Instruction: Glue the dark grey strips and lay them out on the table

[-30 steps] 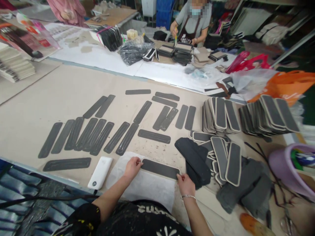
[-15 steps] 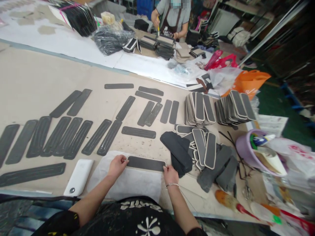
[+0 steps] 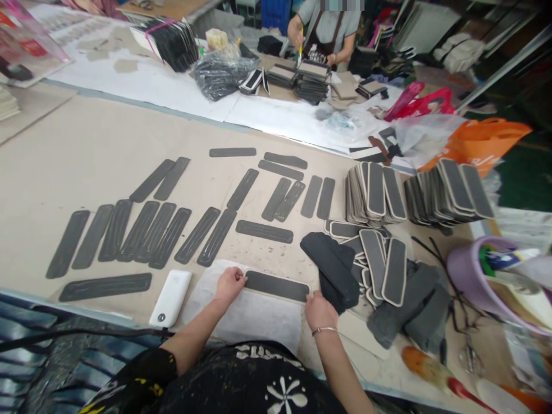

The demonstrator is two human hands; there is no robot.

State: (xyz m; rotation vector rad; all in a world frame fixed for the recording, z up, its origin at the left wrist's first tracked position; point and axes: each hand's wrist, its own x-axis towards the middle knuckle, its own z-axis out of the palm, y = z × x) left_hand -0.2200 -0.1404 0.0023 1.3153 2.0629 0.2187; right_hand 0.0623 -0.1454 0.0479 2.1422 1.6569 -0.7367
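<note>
A long dark grey strip with a pale border (image 3: 278,286) lies over a white sheet (image 3: 254,319) near the table's front edge. My left hand (image 3: 232,284) pinches its left end, and my right hand (image 3: 319,310), with a bracelet at the wrist, pinches its right end. Beside my right hand is a pile of black pads (image 3: 332,270). Bordered strips (image 3: 394,272) lie loose to the right of that pile. Glossy dark grey strips (image 3: 264,231) are spread beyond my hands and to the left.
A white power bank (image 3: 171,299) lies left of the sheet. Bordered strips stand stacked (image 3: 375,190) at the right, near a purple bucket (image 3: 470,270) and a brush with a red handle (image 3: 468,394). Across the table, a person (image 3: 325,34) holds a yellow tool.
The camera view has turned left, so everything appears farther right. Both hands remain at the ends of the bordered strip, with no clear change in their hold.
</note>
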